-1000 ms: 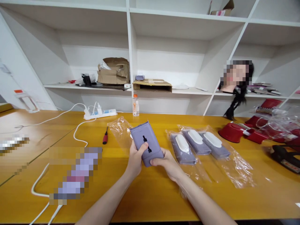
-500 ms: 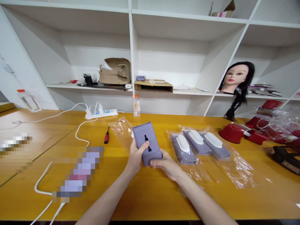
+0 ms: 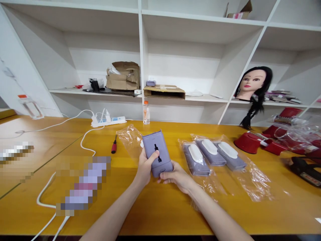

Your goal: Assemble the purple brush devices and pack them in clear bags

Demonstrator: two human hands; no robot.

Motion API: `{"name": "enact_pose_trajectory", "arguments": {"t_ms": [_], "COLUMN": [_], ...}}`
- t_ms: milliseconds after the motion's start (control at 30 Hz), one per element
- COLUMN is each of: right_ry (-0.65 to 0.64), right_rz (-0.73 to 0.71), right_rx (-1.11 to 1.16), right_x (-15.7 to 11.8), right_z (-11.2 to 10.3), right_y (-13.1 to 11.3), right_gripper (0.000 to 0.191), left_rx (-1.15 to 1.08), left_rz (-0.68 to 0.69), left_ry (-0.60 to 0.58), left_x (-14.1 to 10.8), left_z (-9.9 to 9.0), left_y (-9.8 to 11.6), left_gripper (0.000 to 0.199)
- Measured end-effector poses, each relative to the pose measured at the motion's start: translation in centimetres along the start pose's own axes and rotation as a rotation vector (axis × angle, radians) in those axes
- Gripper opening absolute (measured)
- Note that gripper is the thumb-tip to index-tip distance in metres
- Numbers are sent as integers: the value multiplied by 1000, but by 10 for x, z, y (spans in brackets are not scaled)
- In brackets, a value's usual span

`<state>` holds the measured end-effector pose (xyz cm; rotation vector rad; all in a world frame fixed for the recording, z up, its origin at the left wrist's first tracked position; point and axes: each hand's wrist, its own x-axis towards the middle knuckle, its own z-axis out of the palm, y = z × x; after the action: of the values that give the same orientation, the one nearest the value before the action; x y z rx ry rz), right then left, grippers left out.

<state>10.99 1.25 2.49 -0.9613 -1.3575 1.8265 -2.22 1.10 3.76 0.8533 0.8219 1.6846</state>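
Note:
Between my hands is a purple, box-shaped plastic case (image 3: 157, 147) with a black slot down its face, tilted above the table. My left hand (image 3: 146, 164) is wrapped round its left side, the thumb lying on the face beside the slot. At the lower right corner my right hand (image 3: 175, 174) grips it, thumb on the bottom end; its other fingers are partly hidden. A bit of something white shows behind the case's left edge. Just right of my hands lie three similar purple cases (image 3: 197, 160) with white oval parts, in clear plastic bags.
A clear plastic bag (image 3: 130, 139) and a red screwdriver (image 3: 114, 146) lie left of my hands. Farther left are a blurred-out device (image 3: 85, 184) with white cables and a power strip (image 3: 110, 121). Red parts (image 3: 247, 142) and a black tool (image 3: 304, 170) are at right. Shelves stand behind.
Both hands keep hold of the purple case, which has hardly moved. My right thumb and fingers have shifted slightly at its bottom end.

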Motion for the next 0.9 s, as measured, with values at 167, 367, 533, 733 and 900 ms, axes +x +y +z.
{"name": "enact_pose_trajectory", "arguments": {"t_ms": [167, 367, 533, 733, 900], "right_ry": [-35, -67, -128, -103, 355], "right_rz": [-66, -124, -159, -139, -344], "right_rx": [-16, 5, 55, 40, -436], "right_x": [-2, -6, -5, -8, -4], "right_z": [2, 5, 7, 13, 21], "right_y": [-3, -4, -4, -6, 5], "right_gripper": [42, 38, 39, 37, 80], "left_rx": [-16, -17, 100, 110, -53], "left_rz": [-60, -132, -7, 45, 80], "left_ry": [21, 55, 70, 103, 243], "left_x": [0, -1, -1, 2, 8], "left_z": [0, 3, -1, -3, 0], "left_y": [0, 5, 8, 8, 5], "left_gripper": [34, 39, 36, 34, 32]}}
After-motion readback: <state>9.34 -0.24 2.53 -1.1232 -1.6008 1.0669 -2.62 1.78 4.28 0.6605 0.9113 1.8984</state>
